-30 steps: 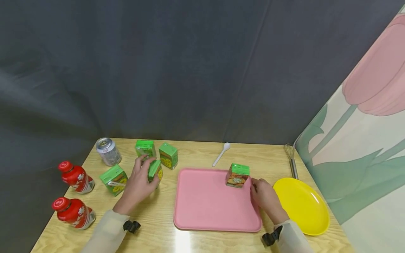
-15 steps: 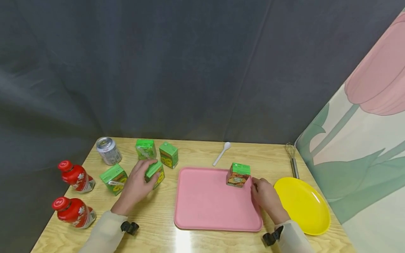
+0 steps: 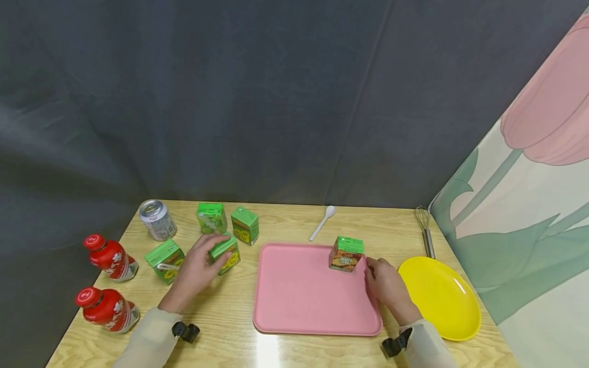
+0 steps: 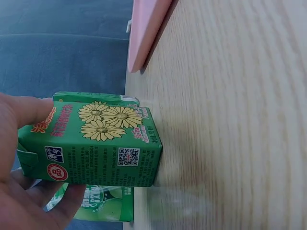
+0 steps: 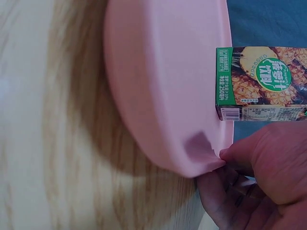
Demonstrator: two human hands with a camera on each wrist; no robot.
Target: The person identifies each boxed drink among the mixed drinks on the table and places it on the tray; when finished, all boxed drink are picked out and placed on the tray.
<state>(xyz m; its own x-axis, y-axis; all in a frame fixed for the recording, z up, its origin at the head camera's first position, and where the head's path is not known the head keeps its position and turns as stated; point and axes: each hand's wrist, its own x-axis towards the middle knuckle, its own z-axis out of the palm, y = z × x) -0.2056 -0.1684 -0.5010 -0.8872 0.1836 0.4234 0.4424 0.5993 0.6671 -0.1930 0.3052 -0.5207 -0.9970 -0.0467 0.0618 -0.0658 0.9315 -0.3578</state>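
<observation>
My left hand [image 3: 201,261] grips a green drink carton with yellow flowers [image 4: 103,143], thumb on one side and fingers on the other. The carton's base is right at the tabletop, left of the pink tray [image 3: 313,301]. At the tray's right side my right hand [image 3: 384,283] pinches the rim between thumb and fingers, as the right wrist view shows. A pineapple drink carton [image 5: 268,79] stands upright on the tray, near its far right corner and just beyond the right thumb.
Several other green cartons, one of them a flowered carton [image 3: 245,226], stand around the left hand. Farther left are a silver can [image 3: 158,220] and two red bottles [image 3: 112,258]. A white spoon [image 3: 323,223], a whisk [image 3: 425,232] and a yellow plate [image 3: 439,301] lie beyond and right of the tray.
The carton in my left hand has turned slightly, showing more of its flowered side, and the left hand has drawn a little toward me. My right hand and the tray stay put.
</observation>
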